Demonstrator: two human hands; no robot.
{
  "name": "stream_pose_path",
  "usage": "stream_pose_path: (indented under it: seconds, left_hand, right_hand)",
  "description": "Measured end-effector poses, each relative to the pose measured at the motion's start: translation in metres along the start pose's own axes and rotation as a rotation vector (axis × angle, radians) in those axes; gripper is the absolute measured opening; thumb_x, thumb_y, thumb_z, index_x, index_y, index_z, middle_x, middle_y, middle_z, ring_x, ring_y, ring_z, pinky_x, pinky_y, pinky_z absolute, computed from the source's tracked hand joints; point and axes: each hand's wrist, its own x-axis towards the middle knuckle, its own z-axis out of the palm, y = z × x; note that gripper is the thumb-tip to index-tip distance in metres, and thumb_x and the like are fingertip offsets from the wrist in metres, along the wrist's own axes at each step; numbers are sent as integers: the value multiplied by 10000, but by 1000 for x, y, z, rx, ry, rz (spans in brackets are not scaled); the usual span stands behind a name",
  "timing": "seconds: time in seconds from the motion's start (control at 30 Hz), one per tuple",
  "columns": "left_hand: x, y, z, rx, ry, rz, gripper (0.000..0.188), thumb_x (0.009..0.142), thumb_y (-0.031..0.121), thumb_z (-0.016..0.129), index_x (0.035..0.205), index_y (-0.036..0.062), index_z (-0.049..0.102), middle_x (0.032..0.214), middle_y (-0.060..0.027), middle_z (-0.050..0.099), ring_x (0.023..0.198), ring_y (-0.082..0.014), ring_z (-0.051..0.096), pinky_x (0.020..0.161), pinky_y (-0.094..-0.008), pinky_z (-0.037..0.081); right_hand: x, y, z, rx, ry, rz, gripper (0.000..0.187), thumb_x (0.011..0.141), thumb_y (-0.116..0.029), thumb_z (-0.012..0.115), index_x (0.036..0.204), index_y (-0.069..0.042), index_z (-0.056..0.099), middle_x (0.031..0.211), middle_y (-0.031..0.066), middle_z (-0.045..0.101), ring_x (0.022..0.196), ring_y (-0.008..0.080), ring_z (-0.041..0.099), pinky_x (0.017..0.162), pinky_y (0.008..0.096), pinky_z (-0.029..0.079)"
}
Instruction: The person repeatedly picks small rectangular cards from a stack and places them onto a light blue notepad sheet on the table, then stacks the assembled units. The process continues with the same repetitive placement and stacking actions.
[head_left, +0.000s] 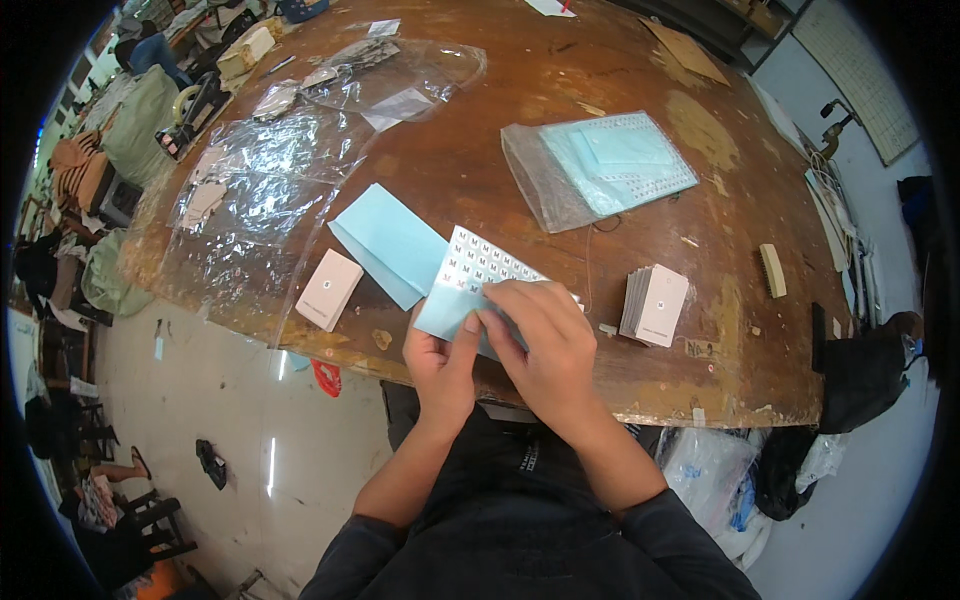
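My left hand [440, 365] grips a light blue sticker sheet [447, 311] from below, its thumb lying on the sheet's bare part. Rows of small white lettered stickers cover the upper part of the sheet. My right hand [548, 340] is closed over the sheet, thumb and forefinger pinching at the edge of the sticker rows. Whether a loose sticker is between those fingertips is hidden. Just beyond my left hand lies a folded light blue paper [390, 243]. A small stack of pale pink tags [328, 290] sits to its left, and a taller tag stack [655, 305] stands right of my right hand.
Clear plastic bags [270, 170] spread over the table's left side, some with tags inside. Farther back right, a plastic bag of blue sticker sheets [610, 165] lies flat. A small brush [772, 270] rests near the right edge. The wooden table's front edge [640, 412] runs close before me.
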Motion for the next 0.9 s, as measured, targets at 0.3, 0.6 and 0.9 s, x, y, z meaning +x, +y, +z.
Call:
stream_pose_path:
  seconds: [0.3,0.6,0.9]
  left_hand:
    - [-4,-10,1,56,-92,20,242,960,59,676,1181,-17,612,1094,-37,656,951,-59,591,787,-210,482]
    - [-7,-9,3,69,-121,70,297,941,28,694,1217,-26,599,1124,-43,650,986,-73,595,818,-230,498]
    - [-4,-2,2,132,-105,113,262,952,29,674,1200,-32,615,1116,-56,657,1015,-89,600,849,-239,494]
  right_hand:
    - [-8,9,-9,19,5,55,258,769,48,776,1009,-6,698,914,130,728,809,287,703,716,361,558]
    - [-6,5,-12,17,29,26,289,763,80,761,1028,-12,689,900,132,723,780,276,702,687,344,558]
    - [-1,5,-24,7,37,81,260,752,85,762,982,-18,698,878,116,716,715,236,678,650,299,543]
